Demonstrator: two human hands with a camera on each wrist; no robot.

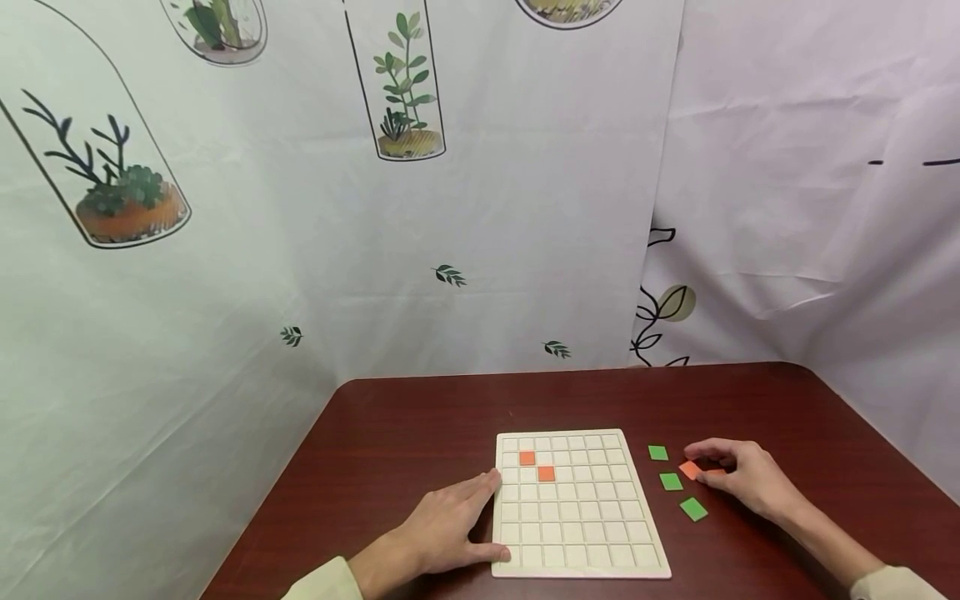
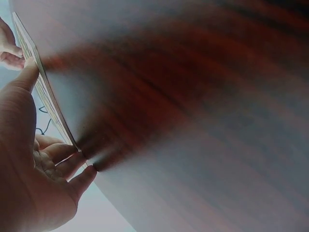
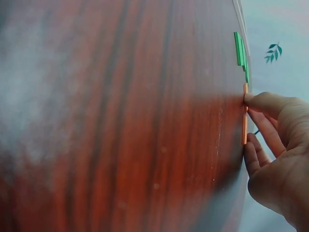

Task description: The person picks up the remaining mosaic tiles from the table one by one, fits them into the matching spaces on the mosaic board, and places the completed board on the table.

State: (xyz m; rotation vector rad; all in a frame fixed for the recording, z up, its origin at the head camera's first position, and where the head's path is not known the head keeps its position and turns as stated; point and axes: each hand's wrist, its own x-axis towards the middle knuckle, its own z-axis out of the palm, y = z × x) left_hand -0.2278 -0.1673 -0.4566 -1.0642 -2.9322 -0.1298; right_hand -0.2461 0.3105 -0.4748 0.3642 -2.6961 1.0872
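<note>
A cream board (image 1: pixel 581 573) with a grid of raised-edged square cells lies on the table. Two orange square tiles sit in its upper left cells, one of them this tile (image 1: pixel 546 473). Against the board's left edge my left hand (image 1: pixel 450 525) rests, fingers spread, its thumb on the lower left corner. Right of the board, my right hand (image 1: pixel 753 479) pinches a loose orange tile (image 1: pixel 690 470) between thumb and index finger, low at the tabletop. A second orange tile (image 3: pixel 245 129) lies beside it, partly hidden under the hand in the head view.
Three green tiles, including a middle one (image 1: pixel 671 482), lie between the board and my right hand. The dark red-brown table (image 1: pixel 420 433) has rounded far corners. Behind it hangs a pale cloth (image 1: pixel 487 208) printed with plants in jars.
</note>
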